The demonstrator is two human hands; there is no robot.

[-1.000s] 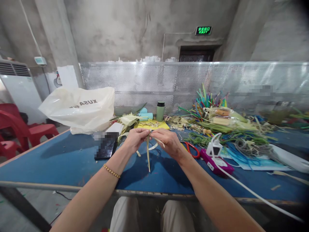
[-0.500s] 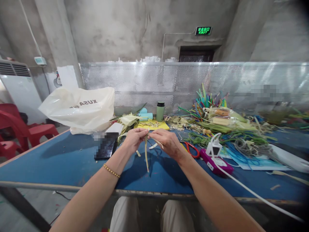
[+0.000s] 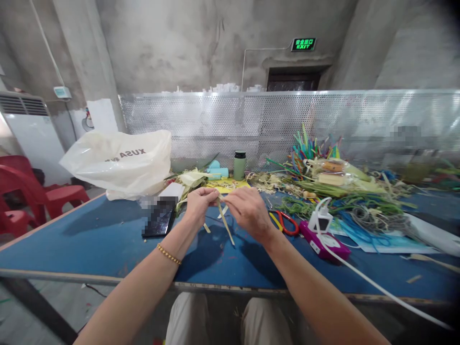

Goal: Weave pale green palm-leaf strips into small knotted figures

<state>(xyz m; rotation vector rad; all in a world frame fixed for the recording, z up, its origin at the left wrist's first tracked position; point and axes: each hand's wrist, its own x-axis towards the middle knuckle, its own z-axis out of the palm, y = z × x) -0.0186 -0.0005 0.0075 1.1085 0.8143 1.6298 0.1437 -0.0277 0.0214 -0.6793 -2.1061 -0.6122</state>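
Pale flat fibre strips (image 3: pixel 226 225), like straw or dried husk, dangle between my two hands over the blue table (image 3: pixel 118 239). My left hand (image 3: pixel 201 206) is closed, pinching the strips between thumb and forefinger. Close beside it, my right hand (image 3: pixel 249 211) has its fingertips pressed together on the strip work; its exact hold is partly hidden. One short strip end pokes out below my left palm. Red-handled scissors (image 3: pixel 289 223) lie to the right of my right hand, and a black phone (image 3: pixel 158 218) lies left of my left hand.
At the left back sits a big white plastic bag (image 3: pixel 120 160). A green bottle (image 3: pixel 239 166) stands behind my hands. Farther right are a purple box (image 3: pixel 328 244) with a white charger (image 3: pixel 321 223) and cable, and heaps of coloured fibres (image 3: pixel 370 206).
The long dangling strip has swung to the right. My right hand has turned, its fingers now bunched nearer the top, and the strip that lay along it no longer shows.
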